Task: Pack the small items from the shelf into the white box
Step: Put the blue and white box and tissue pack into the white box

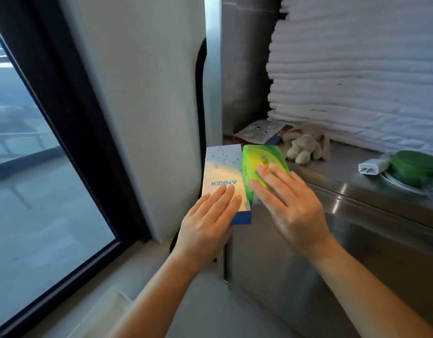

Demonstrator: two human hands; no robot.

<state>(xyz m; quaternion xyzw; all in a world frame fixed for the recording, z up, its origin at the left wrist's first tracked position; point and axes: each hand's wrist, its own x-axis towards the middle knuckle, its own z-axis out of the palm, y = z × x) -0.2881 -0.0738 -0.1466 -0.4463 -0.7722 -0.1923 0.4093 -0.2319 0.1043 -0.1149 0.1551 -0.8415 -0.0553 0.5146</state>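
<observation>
A white box (221, 172) with a blue end and blue lettering hangs in the air just left of the steel shelf (337, 189). My left hand (208, 223) holds its near end, fingers flat on top and thumb hidden underneath. Beside the box lies a green plastic packet (259, 157), tilted against the box's right edge. My right hand (288, 201) rests on the packet with straight, spread fingers; its thumb is hidden. Other small items on the shelf are a pale plush toy (305, 145), a flat white packet (259, 130), a white charger plug (372, 167) and a green round container (418, 168).
A tall stack of folded white towels (357, 69) fills the back of the shelf. A white wall panel (147, 93) and a dark-framed window (39, 167) stand to the left. The shelf's steel front (308, 276) drops below my right arm.
</observation>
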